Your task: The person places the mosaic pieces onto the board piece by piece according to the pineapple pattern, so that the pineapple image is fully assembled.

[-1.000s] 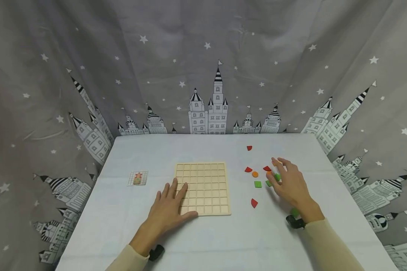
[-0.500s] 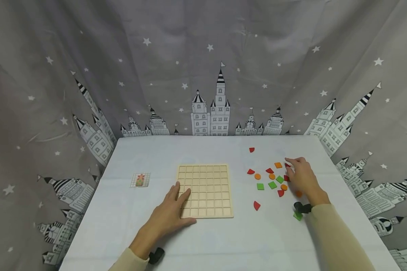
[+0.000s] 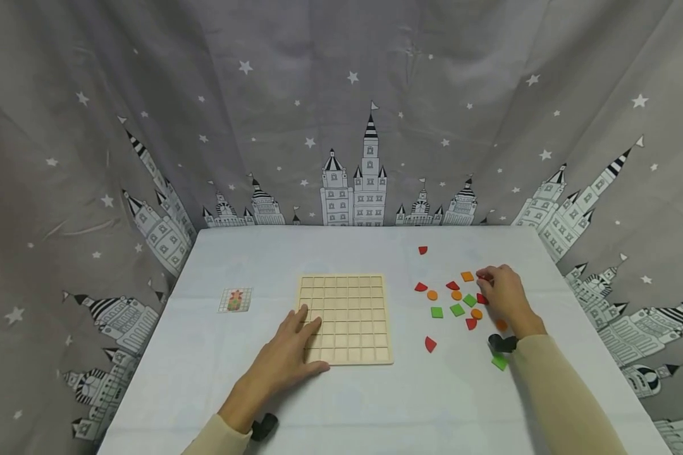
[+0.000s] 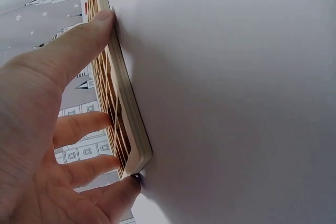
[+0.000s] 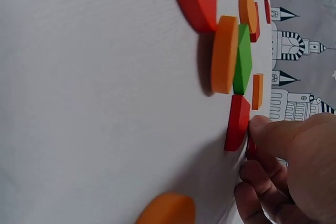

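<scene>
My left hand [image 3: 284,354] rests on the lower left corner of a wooden grid board [image 3: 353,328], fingers spread. In the left wrist view its thumb [image 4: 94,30] lies on the front edge of the board [image 4: 126,103], and the other fingertips touch the board's grid and side. At the right, my right hand [image 3: 506,294] pinches a red wedge-shaped piece [image 5: 252,146] between thumb and curled fingers, low over the table; most of this piece is hidden. Right beside the fingers lies another red piece [image 5: 238,123].
Several loose pieces lie between board and right hand: green squares [image 3: 457,309], orange discs [image 3: 432,295], an orange square [image 3: 467,276] and red wedges [image 3: 430,344]. A small gridded picture card [image 3: 235,300] lies at the left. Behind the white table [image 3: 341,411] hangs a grey curtain [image 3: 341,95].
The right hand has moved right and away from the middle of the pieces, and its thumb and fingers have closed on a red wedge. The left hand stays on the board's corner.
</scene>
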Motion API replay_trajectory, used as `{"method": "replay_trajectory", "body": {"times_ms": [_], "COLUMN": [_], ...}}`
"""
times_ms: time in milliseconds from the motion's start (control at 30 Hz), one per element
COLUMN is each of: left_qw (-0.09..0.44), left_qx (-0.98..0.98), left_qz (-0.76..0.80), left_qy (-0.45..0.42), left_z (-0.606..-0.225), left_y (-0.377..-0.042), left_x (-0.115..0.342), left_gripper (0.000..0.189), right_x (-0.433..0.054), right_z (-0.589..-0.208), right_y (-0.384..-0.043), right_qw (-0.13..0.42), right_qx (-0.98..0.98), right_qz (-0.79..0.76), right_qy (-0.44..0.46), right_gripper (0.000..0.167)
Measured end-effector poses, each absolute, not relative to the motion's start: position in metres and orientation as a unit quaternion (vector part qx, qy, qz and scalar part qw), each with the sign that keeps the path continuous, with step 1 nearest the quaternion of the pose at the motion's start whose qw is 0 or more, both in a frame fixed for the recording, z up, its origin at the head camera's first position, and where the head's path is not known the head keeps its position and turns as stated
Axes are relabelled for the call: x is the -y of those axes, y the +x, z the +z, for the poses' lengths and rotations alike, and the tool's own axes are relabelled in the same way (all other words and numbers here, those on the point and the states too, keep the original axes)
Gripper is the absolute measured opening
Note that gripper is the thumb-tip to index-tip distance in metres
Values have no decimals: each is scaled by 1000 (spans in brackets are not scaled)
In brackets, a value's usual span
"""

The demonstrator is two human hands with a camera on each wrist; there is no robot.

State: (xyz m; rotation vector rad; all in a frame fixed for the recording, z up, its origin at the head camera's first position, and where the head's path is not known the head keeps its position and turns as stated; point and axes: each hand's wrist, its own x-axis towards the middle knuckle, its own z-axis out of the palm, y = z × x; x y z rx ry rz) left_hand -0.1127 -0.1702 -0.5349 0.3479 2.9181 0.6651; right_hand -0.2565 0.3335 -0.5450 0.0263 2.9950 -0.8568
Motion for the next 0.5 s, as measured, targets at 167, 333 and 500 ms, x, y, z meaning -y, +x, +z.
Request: {"method": "replay_trajectory", "body": {"times_ms": [167, 333, 500], "left_qw": [66, 60, 55], "left_qx": [-962, -961, -961], "left_qz": [233, 232, 232], "left_qy": [125, 135, 140], "left_z": [-536, -535, -533], "left_y": [-111, -111, -110], "left_x": [166, 160, 156], "left_gripper": [99, 97, 96], "right_x": [-336, -332, -318], "right_z": [-545, -544, -537], "right_y": [-258, -258, -253], "right_qw": [15, 1, -46], "right_qx": [-954, -949, -943], "right_qz": [-298, -315, -328], "right_qy": [12, 25, 9], "right_gripper": [26, 21, 20]}}
